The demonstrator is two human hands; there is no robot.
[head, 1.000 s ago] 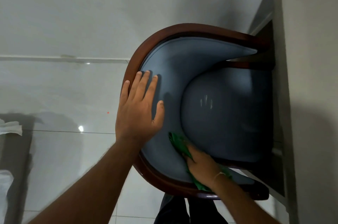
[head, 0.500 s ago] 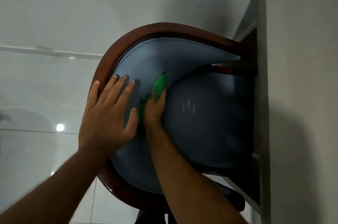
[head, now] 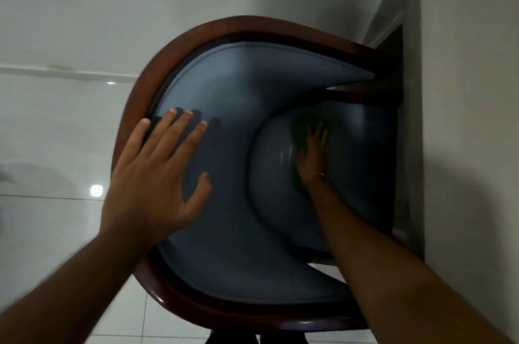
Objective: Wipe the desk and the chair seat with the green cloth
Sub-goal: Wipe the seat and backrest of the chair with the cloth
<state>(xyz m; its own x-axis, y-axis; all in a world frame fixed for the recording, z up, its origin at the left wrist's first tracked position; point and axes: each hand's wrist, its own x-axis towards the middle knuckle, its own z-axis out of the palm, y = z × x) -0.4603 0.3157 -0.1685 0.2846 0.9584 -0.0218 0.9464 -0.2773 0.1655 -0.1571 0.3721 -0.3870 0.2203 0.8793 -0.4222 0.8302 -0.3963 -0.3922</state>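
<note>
I look straight down at a chair with a dark wooden frame (head: pixel 146 82) and blue-grey padding. My left hand (head: pixel 157 175) lies flat with spread fingers on the padded backrest (head: pixel 238 85). My right hand (head: pixel 313 152) presses the green cloth (head: pixel 298 133) flat on the rounded seat cushion (head: pixel 356 164), near its middle. Only a dark green edge of the cloth shows to the left of my fingers. The desk (head: pixel 466 119) is the pale surface on the right, with the seat's far side pushed under its edge.
Glossy white floor tiles (head: pixel 56 231) lie to the left of the chair, with a light reflection on them. A pale wall (head: pixel 140 1) runs behind the chair. The desk's side edge (head: pixel 412 91) stands close against the chair's right armrest.
My right hand has carried the green cloth from the seam beside the backrest out onto the middle of the seat. My left hand stays flat on the backrest.
</note>
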